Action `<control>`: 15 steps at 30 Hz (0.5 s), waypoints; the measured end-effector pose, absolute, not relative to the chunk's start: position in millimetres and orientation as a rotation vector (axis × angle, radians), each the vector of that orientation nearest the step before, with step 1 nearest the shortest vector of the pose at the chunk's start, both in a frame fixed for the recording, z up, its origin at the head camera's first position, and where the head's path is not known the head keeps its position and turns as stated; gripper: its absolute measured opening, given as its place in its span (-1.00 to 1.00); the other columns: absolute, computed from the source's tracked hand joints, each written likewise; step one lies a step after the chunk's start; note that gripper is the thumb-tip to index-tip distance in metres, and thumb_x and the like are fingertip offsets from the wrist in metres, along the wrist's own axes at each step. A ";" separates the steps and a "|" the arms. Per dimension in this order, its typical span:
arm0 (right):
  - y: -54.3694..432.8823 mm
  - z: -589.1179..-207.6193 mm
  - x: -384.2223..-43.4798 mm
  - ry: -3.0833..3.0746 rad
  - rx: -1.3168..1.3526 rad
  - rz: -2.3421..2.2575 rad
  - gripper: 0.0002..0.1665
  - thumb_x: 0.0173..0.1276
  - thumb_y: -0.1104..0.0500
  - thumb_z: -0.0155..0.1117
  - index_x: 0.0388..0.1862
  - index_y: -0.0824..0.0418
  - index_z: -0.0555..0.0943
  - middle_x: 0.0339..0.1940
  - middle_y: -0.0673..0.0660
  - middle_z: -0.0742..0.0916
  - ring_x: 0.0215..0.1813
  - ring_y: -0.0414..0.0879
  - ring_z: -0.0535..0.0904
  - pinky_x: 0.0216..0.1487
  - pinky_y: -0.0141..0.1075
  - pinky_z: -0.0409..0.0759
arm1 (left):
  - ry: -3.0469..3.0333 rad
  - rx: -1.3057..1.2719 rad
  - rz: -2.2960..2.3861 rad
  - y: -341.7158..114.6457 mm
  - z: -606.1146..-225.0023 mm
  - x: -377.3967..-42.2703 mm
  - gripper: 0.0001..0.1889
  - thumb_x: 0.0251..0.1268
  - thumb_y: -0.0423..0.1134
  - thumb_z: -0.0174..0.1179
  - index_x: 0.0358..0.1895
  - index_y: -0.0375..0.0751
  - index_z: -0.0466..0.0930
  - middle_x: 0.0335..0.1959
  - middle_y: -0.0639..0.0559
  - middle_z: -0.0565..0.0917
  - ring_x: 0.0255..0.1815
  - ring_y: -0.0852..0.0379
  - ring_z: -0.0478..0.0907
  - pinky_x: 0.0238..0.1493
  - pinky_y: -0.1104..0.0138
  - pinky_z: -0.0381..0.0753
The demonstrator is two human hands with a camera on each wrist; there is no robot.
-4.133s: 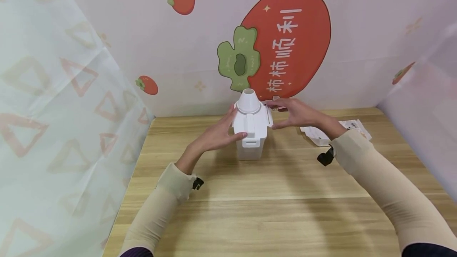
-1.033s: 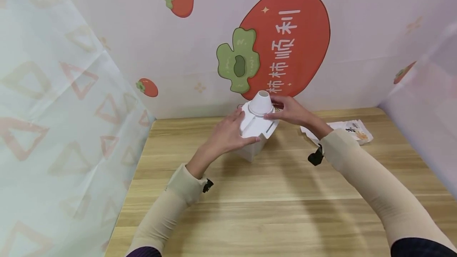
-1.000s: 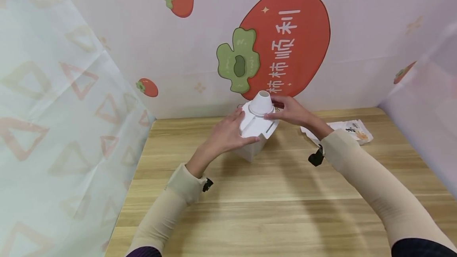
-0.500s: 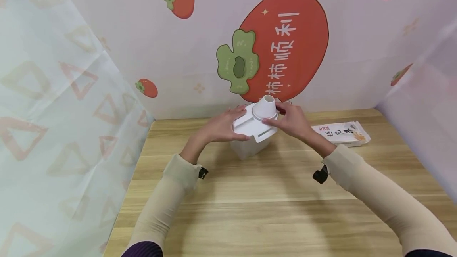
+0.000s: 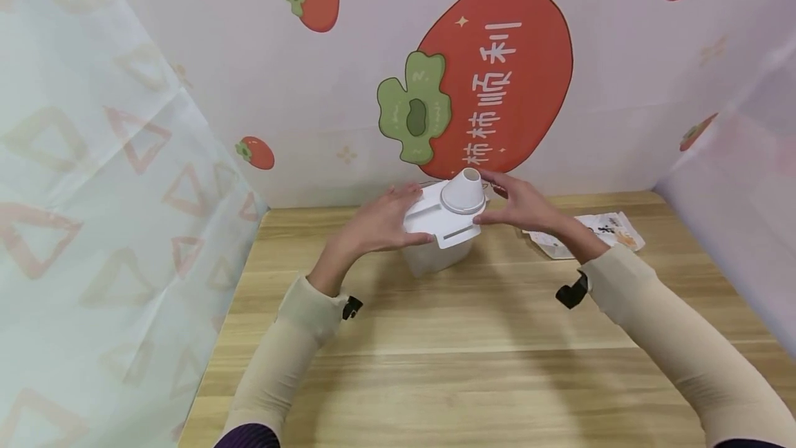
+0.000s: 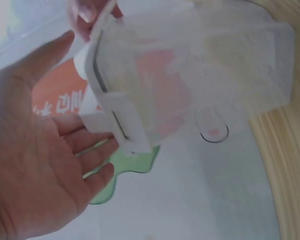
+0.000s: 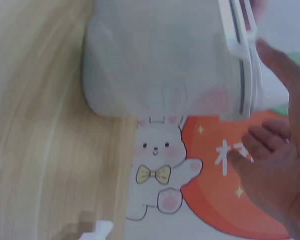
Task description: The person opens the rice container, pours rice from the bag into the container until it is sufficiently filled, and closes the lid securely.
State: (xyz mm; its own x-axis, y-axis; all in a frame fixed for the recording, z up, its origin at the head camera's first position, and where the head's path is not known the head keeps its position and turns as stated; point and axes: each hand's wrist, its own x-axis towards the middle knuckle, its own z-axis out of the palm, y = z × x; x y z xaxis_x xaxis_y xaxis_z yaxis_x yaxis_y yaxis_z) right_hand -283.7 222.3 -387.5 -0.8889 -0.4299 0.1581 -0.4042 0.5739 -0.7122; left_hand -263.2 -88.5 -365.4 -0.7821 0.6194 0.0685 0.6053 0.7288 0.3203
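On the wooden table (image 5: 398, 379), head view, a translucent container (image 5: 438, 259) stands upright, long axis vertical, the spout (image 5: 463, 193) on its white lid (image 5: 435, 222) pointing up; left hand (image 5: 378, 223) and right hand (image 5: 521, 207) flank it. Left wrist: fingers reach the lid's flap (image 6: 127, 120), thumb apart. Right wrist: thumb at the lid's edge, fingers spread away from it.

This was a small closed-in nook, with a wooden table (image 5: 435, 379) set between sheets. The back sheet (image 5: 348, 81) had big red cartoon fruit and a bunny (image 7: 157, 150) in a bow tie. Pale triangles covered the left sheet (image 5: 106, 178). Home or shop, I couldn't tell.
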 end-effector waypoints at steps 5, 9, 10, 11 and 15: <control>228.1 -386.3 -299.0 2.606 -0.856 -1.272 0.11 0.18 0.23 0.70 0.64 0.30 0.32 0.57 0.26 0.50 0.62 0.21 0.34 0.59 0.13 0.31 | 2.973 0.882 0.578 -82.8 -363.2 -249.3 0.06 0.15 0.29 0.51 0.62 -0.19 0.31 0.64 -0.07 0.34 0.57 -0.13 0.36 0.38 -0.07 0.55; 227.9 -390.1 -303.2 2.526 -0.867 -1.293 0.02 0.22 0.24 0.66 0.61 0.31 0.36 0.54 0.25 0.53 0.62 0.21 0.35 0.58 0.08 0.32 | 3.011 0.801 0.500 -78.7 -367.6 -245.5 0.02 0.17 0.30 0.50 0.60 -0.17 0.35 0.61 -0.06 0.38 0.47 -0.16 0.46 0.25 -0.08 0.64; 227.7 -391.2 -303.3 2.517 -0.860 -1.295 0.01 0.23 0.24 0.66 0.60 0.31 0.37 0.54 0.25 0.53 0.62 0.21 0.36 0.57 0.06 0.33 | 3.018 0.784 0.476 -78.0 -368.8 -245.1 0.01 0.18 0.31 0.49 0.59 -0.17 0.36 0.61 -0.07 0.39 0.46 -0.17 0.48 0.24 -0.08 0.64; 227.5 -392.5 -303.5 2.508 -0.856 -1.303 0.00 0.24 0.24 0.65 0.60 0.30 0.37 0.54 0.24 0.53 0.63 0.20 0.35 0.57 0.05 0.33 | 3.023 0.771 0.457 -77.4 -369.8 -245.2 -0.01 0.19 0.32 0.48 0.58 -0.17 0.38 0.61 -0.07 0.40 0.44 -0.17 0.49 0.24 -0.07 0.64; 226.4 -395.7 -302.2 2.511 -0.831 -1.338 -0.02 0.24 0.26 0.64 0.59 0.31 0.38 0.53 0.24 0.53 0.62 0.21 0.35 0.57 0.04 0.33 | 3.024 0.748 0.461 -77.7 -371.0 -248.4 -0.05 0.18 0.29 0.50 0.54 -0.17 0.45 0.55 -0.09 0.47 0.32 -0.17 0.58 0.16 -0.05 0.67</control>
